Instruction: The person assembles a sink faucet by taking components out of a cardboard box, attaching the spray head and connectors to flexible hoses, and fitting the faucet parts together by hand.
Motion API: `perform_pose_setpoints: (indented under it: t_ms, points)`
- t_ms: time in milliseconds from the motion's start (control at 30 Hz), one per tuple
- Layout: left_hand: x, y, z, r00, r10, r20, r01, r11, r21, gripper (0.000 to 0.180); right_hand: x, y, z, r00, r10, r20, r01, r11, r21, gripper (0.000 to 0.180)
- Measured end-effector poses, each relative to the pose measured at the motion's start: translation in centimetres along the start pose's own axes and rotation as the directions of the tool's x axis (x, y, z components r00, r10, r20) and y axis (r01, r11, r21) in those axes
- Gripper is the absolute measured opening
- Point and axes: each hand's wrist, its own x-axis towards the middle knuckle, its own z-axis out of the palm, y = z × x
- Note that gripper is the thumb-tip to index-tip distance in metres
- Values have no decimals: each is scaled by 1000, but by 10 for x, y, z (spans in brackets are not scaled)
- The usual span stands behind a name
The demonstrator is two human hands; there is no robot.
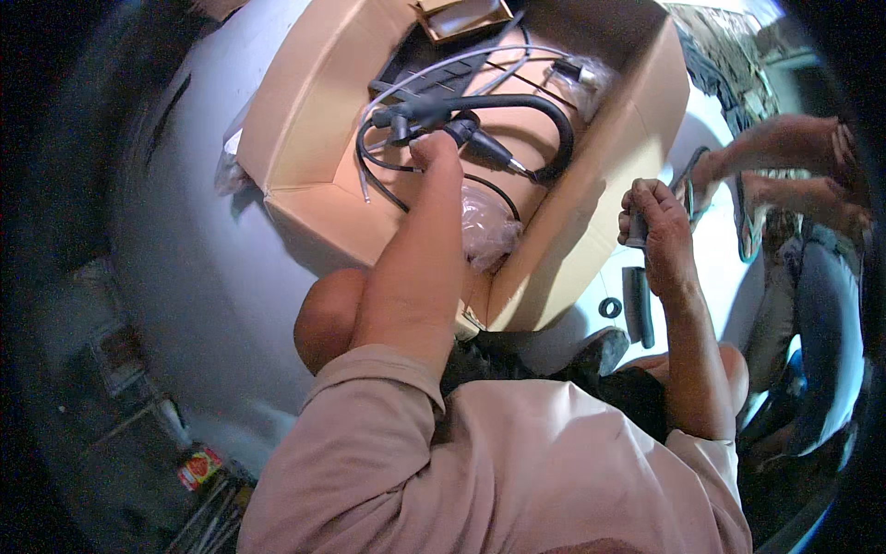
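Note:
My left hand point(437, 150) reaches down into an open cardboard box point(563, 231). It is closed at a black cylindrical part point(461, 126) among dark cables; most of its fingers are hidden from view. Beside it lie a thick black hose point(556, 120) and a black cone-shaped piece point(489, 148) with a metal tip. To the right of the box, my right hand point(660, 208) is wrapped round a short grey cylinder point(638, 228). Below that hand, a dark tube point(638, 305) and a small black ring point(610, 307) rest on the pale floor.
Inside the box are a grey cable point(406, 76), clear plastic bags point(489, 226), a black ribbed panel point(443, 78) and a small carton point(461, 18) at the far end. Another person's sandalled feet point(706, 180) are at the right. Sticks point(208, 517) lie at lower left.

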Motion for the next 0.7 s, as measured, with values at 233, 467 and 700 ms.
perform_pose_setpoints:
  t_ms: [233,467,700]
  points:
    - [18,-36,31,982,17,190,-26,999,45,54,137,-27,81,770,-437,464,572,153,-806,37]
    - [5,-37,40,958,46,283,-25,997,-79,74,215,-15,154,886,-96,453,396,-350,-849,59]
    - [-16,-52,55,930,37,365,-44,999,12,84,239,4,131,880,-192,435,335,-401,-853,35]
